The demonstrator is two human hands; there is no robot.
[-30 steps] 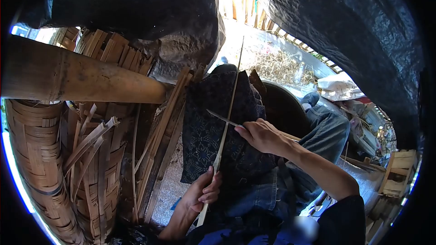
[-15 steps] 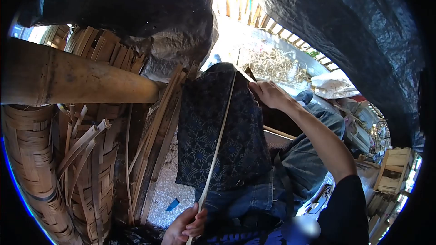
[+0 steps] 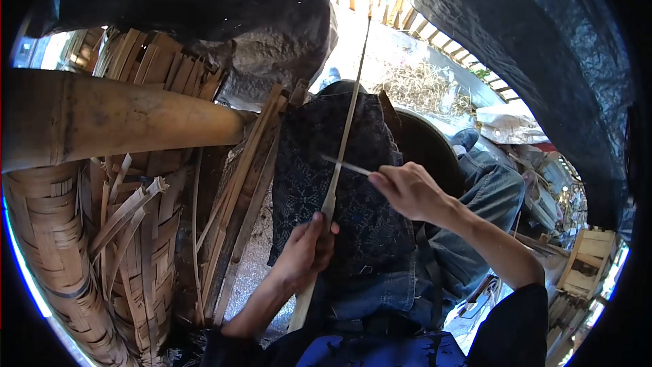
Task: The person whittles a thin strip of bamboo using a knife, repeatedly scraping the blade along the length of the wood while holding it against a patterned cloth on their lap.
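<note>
My left hand [image 3: 307, 250] is wrapped round a long pale bamboo strip [image 3: 348, 122] low over my lap. The strip runs up and away past the far end of a dark patterned cloth [image 3: 299, 183] spread on my leg. My right hand [image 3: 407, 190] grips a thin knife [image 3: 346, 165], its handle end hidden in the fingers. The blade lies across the strip, a little beyond my left hand; whether it touches is hard to tell.
A thick bamboo pole [image 3: 149, 115] juts in from the left above woven bamboo baskets [image 3: 51, 231]. Split bamboo pieces [image 3: 238, 197] lean beside my leg. Dark plastic sheeting [image 3: 530, 41] hangs overhead. A wooden crate [image 3: 587, 261] stands at the right.
My left hand has moved up and forward along the strip. My right hand has come back toward me from the cloth's far end, and the knife now shows clearly across the strip.
</note>
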